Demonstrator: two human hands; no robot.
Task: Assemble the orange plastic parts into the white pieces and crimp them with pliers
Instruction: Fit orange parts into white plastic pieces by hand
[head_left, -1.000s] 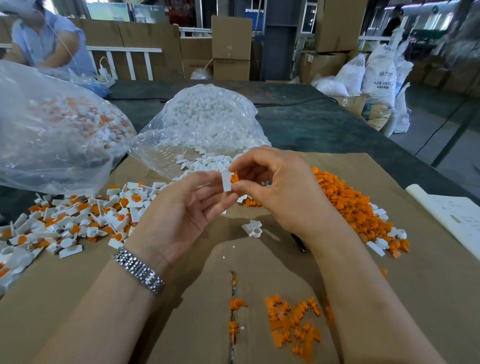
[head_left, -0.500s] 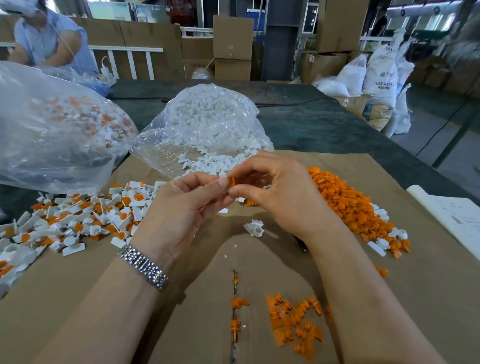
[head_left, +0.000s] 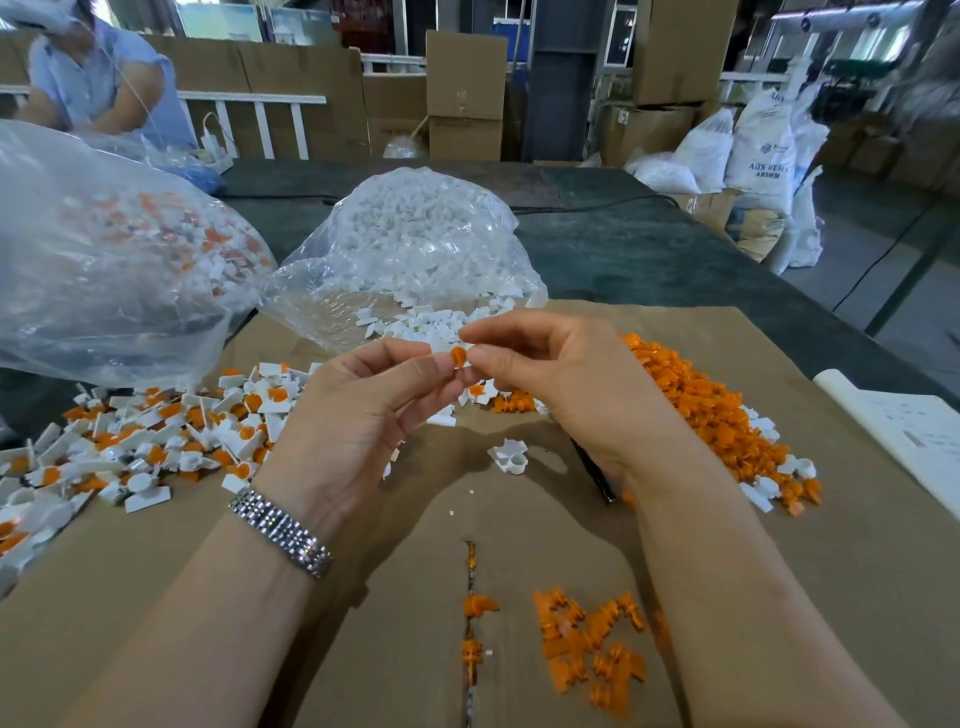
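Above the desk (head_left: 857, 597), both hands meet at their fingertips: the left hand (head_left: 358, 415) pinches a white piece (head_left: 464, 362) while the right hand (head_left: 561, 379) presses an orange part (head_left: 458, 356) into it from the right. Loose orange parts (head_left: 717, 410) lie nearer the right hand.

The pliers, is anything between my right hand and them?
A dark tool that may be the pliers lies on the cardboard under the right hand. Nothing lies between, but the fingertips pinch an orange-and-white piece with the left hand.
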